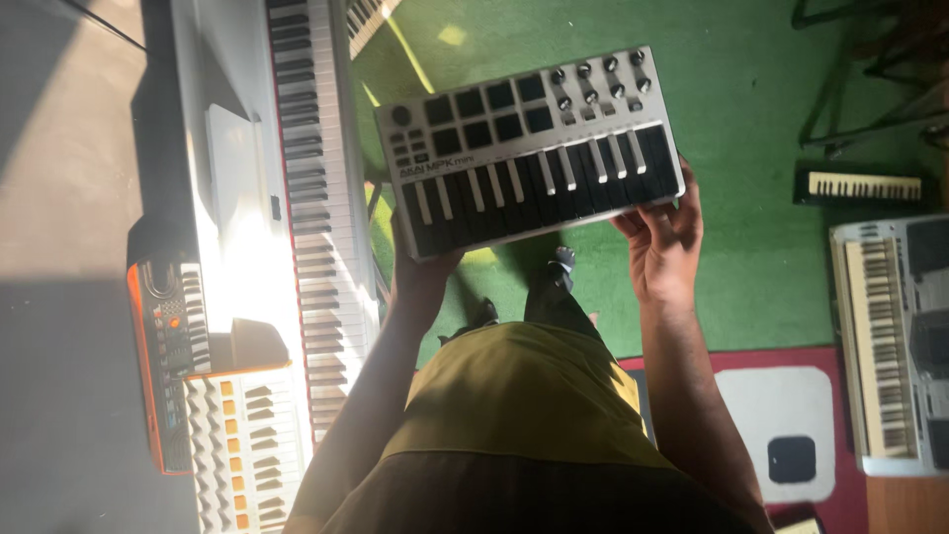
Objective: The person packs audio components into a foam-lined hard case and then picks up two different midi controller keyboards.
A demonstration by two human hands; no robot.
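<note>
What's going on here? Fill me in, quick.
A person standing on a green carpet holds a small white keyboard controller with black pads, knobs and inverted keys up in both hands. The left hand supports its left end from beneath; the right hand has its grip on the right end. A long white piano keyboard lies to the left, with smaller orange-trimmed keyboards beside it. More keyboards lie on the right.

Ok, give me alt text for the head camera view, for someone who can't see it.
A person holds a small white keyboard controller with black pads and knobs in both hands, left hand under one end, right hand gripping the other, above a green carpet. A long white piano keyboard and other keyboards lie around.
</note>
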